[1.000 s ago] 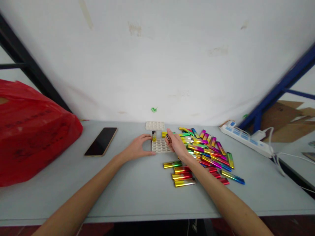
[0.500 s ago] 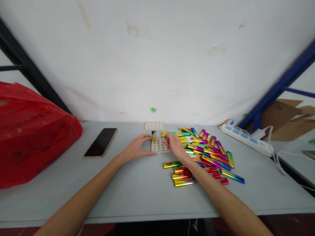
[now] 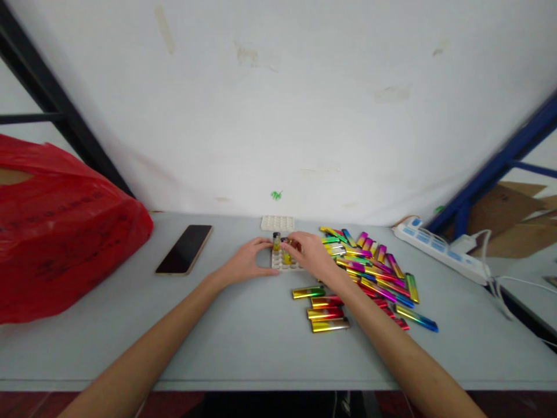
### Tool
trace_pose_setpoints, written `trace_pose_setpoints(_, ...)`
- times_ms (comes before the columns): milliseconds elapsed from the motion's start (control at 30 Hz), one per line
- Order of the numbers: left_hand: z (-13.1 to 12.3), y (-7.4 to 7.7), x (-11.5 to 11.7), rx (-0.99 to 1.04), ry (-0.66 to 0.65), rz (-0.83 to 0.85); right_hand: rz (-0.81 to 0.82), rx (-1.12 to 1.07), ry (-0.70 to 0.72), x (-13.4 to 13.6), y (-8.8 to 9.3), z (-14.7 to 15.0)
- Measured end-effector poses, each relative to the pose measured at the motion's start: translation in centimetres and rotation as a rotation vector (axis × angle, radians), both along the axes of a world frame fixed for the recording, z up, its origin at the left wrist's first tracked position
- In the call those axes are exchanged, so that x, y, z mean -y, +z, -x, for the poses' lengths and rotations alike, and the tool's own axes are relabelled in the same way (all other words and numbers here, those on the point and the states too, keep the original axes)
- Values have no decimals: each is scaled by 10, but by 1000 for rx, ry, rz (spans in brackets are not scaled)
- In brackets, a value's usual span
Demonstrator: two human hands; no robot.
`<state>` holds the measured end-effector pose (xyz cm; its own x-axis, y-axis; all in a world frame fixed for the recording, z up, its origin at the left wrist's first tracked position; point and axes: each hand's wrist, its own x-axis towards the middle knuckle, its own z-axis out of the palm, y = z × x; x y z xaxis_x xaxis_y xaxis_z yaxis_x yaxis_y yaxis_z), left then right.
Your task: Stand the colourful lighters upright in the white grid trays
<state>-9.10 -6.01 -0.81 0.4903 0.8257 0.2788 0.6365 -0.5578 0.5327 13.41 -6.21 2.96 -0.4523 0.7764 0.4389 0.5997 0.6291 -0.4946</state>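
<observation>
A small white dimpled tray (image 3: 288, 265) lies on the grey table (image 3: 243, 325). One yellow lighter (image 3: 276, 241) stands upright at its back left corner. My left hand (image 3: 246, 262) rests against the tray's left side, fingers curled on its edge. My right hand (image 3: 310, 252) pinches a second lighter (image 3: 286, 251), yellow and orange, upright over the tray just right of the first. A heap of shiny multicoloured lighters (image 3: 374, 270) lies to the right, and a few gold and red ones (image 3: 324, 307) lie nearer me.
A second white tray (image 3: 278, 223) lies by the wall behind. A black phone (image 3: 185, 249) lies to the left, beside a big red plastic bag (image 3: 61, 220). A white power strip (image 3: 439, 249) with cables sits at the right.
My right hand has moved left from the heap's edge to over the tray, bringing a lighter next to the standing one. My left hand has stayed at the tray.
</observation>
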Motion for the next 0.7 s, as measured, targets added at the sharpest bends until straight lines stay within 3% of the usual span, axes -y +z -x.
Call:
trace_pose_setpoints(300,-1,3,1,-6,-1,6,100,69,-38,-11,-10,7)
trace_pose_setpoints(533,0,0,0,-8,-3,-5,11,342,-71,-4,7,15)
trace_pose_setpoints(600,0,0,1,-13,6,-5,11,332,-71,-1,12,12)
trace_pose_setpoints(700,0,1,1,-15,22,4,33,261,38,11,16,-5)
